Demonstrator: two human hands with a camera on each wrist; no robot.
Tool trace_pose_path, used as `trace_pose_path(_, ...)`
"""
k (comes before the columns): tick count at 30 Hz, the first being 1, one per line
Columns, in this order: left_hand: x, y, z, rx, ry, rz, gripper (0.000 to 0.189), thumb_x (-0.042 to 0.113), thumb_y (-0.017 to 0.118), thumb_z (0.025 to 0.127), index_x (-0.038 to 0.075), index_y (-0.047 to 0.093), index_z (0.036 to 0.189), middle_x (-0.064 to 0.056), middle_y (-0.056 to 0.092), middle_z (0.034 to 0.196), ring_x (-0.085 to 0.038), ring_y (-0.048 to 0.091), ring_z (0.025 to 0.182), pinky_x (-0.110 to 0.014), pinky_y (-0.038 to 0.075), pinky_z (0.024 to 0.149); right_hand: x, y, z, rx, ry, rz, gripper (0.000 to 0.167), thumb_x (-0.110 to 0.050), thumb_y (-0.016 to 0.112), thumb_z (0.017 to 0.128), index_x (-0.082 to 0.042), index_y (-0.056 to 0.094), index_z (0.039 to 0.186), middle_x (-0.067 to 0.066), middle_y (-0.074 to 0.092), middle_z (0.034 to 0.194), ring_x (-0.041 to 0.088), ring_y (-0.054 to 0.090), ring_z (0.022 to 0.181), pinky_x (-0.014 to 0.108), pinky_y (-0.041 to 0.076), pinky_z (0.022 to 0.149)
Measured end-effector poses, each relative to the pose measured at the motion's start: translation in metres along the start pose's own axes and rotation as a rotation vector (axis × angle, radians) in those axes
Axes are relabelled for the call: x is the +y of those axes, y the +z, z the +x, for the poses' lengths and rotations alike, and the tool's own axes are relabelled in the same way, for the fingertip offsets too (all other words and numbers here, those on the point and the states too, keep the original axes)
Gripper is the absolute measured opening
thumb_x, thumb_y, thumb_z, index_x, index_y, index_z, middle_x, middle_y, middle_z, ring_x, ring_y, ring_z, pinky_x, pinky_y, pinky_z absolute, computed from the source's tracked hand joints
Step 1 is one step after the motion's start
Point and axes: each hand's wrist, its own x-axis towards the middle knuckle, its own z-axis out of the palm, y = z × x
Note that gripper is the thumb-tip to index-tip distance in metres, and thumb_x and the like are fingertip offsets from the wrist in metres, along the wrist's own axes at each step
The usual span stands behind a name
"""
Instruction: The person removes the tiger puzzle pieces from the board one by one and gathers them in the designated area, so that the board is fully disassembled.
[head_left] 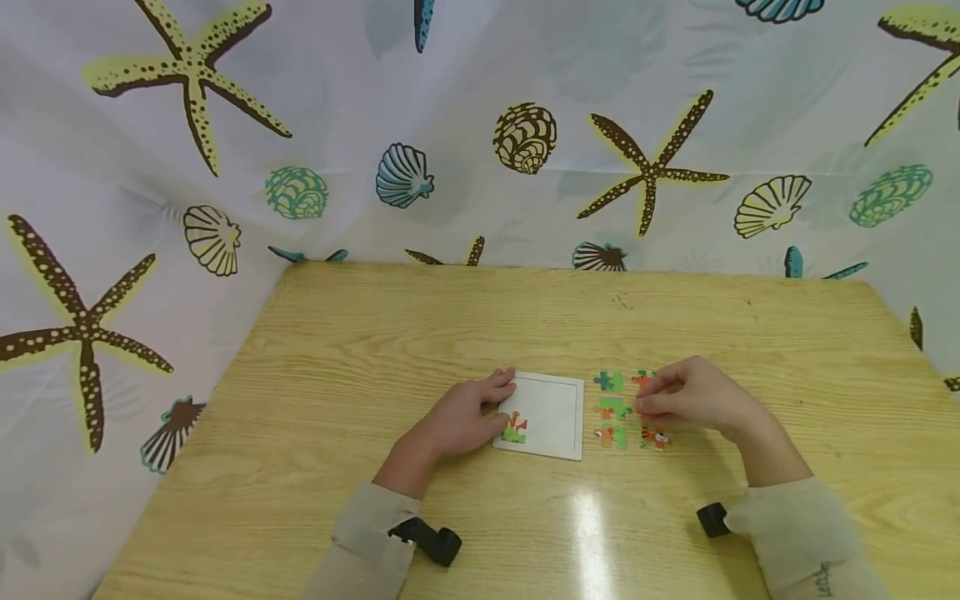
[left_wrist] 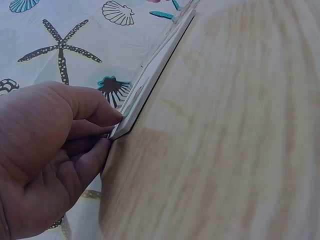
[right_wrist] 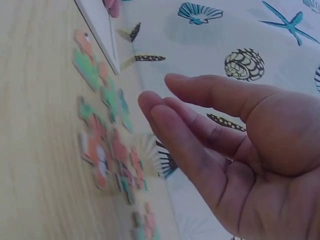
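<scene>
A white puzzle tray lies on the table, a red, orange and green jigsaw piece in its near left corner. My left hand pinches the tray's left edge, as the left wrist view shows, thumb over the rim and fingertips below it. To the right of the tray, several loose jigsaw pieces lie in rows; one near piece bears a tiger face. Just above the right-hand pieces hovers my right hand. In the right wrist view, its thumb and fingertips are apart with nothing between them.
The pieces and tray lie on a light wood-grain table. A white cloth printed with starfish and shells hangs behind it and along its sides. Each sleeve carries a black wrist camera, such as the left one.
</scene>
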Motion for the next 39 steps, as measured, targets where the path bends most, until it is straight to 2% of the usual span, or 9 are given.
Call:
trace_pose_path(10,0.000,-0.001,-0.001,-0.010,-0.001,-0.007,0.053,0.009,0.057,0.096,0.005,0.045,0.148,0.001,0.033,0.162,-0.017,0.025,0.153,-0.040,0.029,0.122,-0.005,0.019,0.010,-0.019,-0.023,-0.024,0.025,-0.012,0.070,0.093,0.009,0.069,0.106,0.016,0.076,0.095,0.021,0.074,0.083,0.034,0.062,0.074)
trace_pose_path(20,0.003,-0.002,-0.003,-0.010,0.003,-0.014,0.052,0.008,0.057,0.097,0.003,0.045,0.148,0.000,0.033,0.162,-0.019,0.025,0.153,-0.040,0.030,0.122,-0.011,0.030,0.020,-0.037,-0.022,-0.080,0.022,-0.015,0.073,0.092,0.005,0.071,0.101,0.012,0.076,0.091,0.018,0.073,0.079,0.033,0.062,0.073)
trace_pose_path(28,0.004,-0.003,-0.005,-0.020,0.014,0.014,0.052,0.008,0.061,0.099,0.002,0.044,0.148,-0.003,0.033,0.162,-0.021,0.025,0.152,-0.041,0.029,0.122,-0.018,0.045,0.026,-0.072,-0.036,-0.045,0.024,-0.014,0.073,0.091,0.006,0.072,0.105,0.014,0.076,0.094,0.018,0.074,0.080,0.033,0.062,0.076)
trace_pose_path(33,0.005,-0.003,-0.004,-0.018,0.017,0.038,0.052,0.008,0.061,0.099,0.003,0.045,0.148,-0.002,0.033,0.162,-0.020,0.026,0.152,-0.040,0.029,0.122,-0.023,0.054,0.032,-0.079,-0.064,-0.065,0.022,-0.017,0.075,0.090,0.002,0.073,0.102,0.013,0.076,0.091,0.019,0.074,0.080,0.034,0.062,0.075)
trace_pose_path(39,0.006,-0.003,-0.003,-0.021,0.009,0.032,0.050,0.006,0.059,0.100,0.003,0.045,0.148,-0.002,0.033,0.162,-0.020,0.025,0.153,-0.040,0.027,0.123,-0.028,0.067,0.039,-0.091,-0.059,-0.053,0.022,-0.017,0.076,0.089,0.001,0.073,0.101,0.012,0.077,0.090,0.019,0.075,0.082,0.034,0.062,0.074)
